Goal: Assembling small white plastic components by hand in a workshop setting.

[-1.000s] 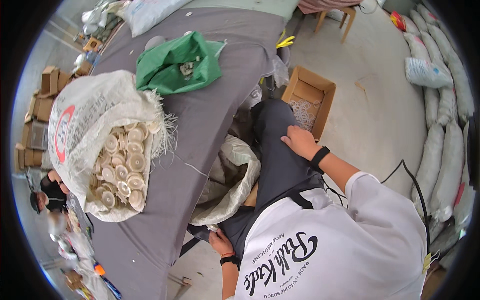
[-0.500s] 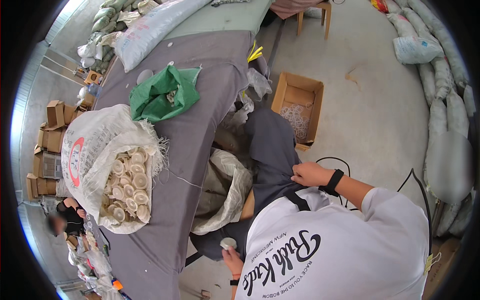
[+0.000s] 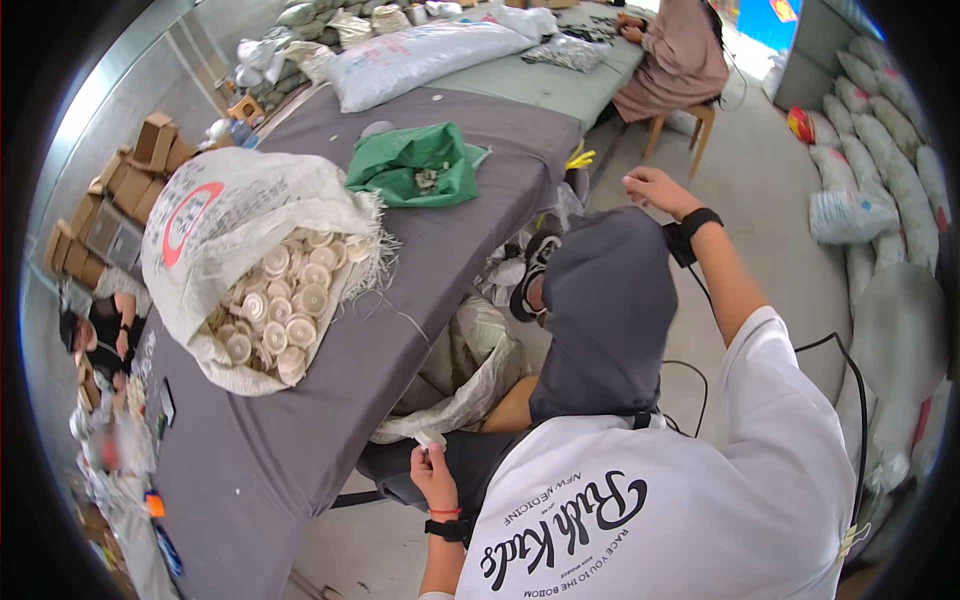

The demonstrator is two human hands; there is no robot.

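My left hand (image 3: 435, 475) is closed on a small white plastic disc (image 3: 430, 438), which pokes up from the fingertips above my left thigh. My right hand (image 3: 660, 192) is held out past my raised right knee with the fingers curled; whatever they may hold is too small to make out. On the table by my left side lies a white woven sack (image 3: 215, 195), its mouth spilling round cream plastic discs (image 3: 280, 300). A green bag (image 3: 400, 165) with small pale pieces inside sits just behind it.
A grey cloth covers the table (image 3: 480, 150). An open woven sack (image 3: 480, 350) stands below its edge, beside my legs. One person (image 3: 670, 60) sits at the far table end, another (image 3: 105, 330) at the left. Filled sacks (image 3: 850, 190) line the right wall; cables (image 3: 840, 345) hang near my right arm.
My right hand has left my thigh and reached forward, past the knee. The left hand still holds the disc. My view has tilted up, and the cardboard box of rings is out of sight.
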